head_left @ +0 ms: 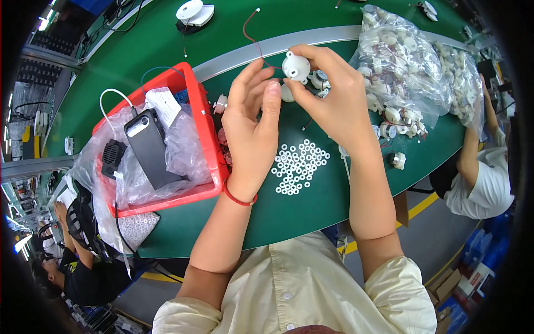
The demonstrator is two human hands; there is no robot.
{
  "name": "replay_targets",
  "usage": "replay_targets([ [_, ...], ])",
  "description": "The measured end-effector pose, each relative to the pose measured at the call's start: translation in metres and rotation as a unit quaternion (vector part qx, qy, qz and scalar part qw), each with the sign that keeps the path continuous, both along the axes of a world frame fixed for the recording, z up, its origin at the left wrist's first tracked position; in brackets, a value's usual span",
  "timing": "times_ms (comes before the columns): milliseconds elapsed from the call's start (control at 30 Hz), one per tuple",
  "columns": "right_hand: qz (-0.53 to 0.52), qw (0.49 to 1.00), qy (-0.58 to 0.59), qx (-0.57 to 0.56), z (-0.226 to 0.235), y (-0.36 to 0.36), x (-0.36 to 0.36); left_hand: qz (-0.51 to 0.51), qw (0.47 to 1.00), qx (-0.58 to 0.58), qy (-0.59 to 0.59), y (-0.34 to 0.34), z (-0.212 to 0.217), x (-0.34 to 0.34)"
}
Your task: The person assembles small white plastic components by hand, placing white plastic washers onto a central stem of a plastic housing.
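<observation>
White rings (298, 167) lay scattered on the green table (311, 206) nearest her. Above them the left hand (251, 125) stood loosely curled, fingertips pinched by the white part (296, 67), which the right hand (328, 94) gripped. Beyond sat a bag (403, 61).

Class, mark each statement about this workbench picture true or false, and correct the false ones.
1. The right hand holds a small white round part with a thin wire. True.
2. The white rings lie inside the red bin. False: they lie loose on the green table, right of the bin.
3. A dark phone lies in the red bin. True.
4. The left hand rests flat on the table. False: it is raised, fingertips beside the white part.
5. The clear bags are empty. False: they hold many small white parts.
</observation>
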State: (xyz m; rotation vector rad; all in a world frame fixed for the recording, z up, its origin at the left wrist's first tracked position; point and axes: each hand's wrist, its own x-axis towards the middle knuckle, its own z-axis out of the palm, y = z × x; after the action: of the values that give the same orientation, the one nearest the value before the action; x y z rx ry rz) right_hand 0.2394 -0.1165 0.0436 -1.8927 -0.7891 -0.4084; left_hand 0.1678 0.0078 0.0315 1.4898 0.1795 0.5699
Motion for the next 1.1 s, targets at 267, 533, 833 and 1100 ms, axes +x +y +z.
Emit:
replay_targets([
  [267, 0.023, 0.998, -0.048, -0.038, 0.009, 0.002, -0.012, 0.004, 0.993, -0.103, 0.052, -0.003, 0.017, -0.006],
  [533, 0.036, 0.999, -0.033, 0.003, 0.012, 0.000, -0.012, -0.002, 0.996, -0.077, 0.033, 0.000, 0.016, -0.010],
  [833, -0.037, 0.999, 0.018, -0.028, -0.018, 0.008, 0.005, 0.043, 0.992, 0.106, 0.059, 0.006, -0.003, -0.004],
  [1100, -0.036, 0.981, -0.066, -0.178, -0.038, 0.014, 0.005, 0.030, 0.877, 0.476, 0.057, 0.006, -0.025, 0.009],
])
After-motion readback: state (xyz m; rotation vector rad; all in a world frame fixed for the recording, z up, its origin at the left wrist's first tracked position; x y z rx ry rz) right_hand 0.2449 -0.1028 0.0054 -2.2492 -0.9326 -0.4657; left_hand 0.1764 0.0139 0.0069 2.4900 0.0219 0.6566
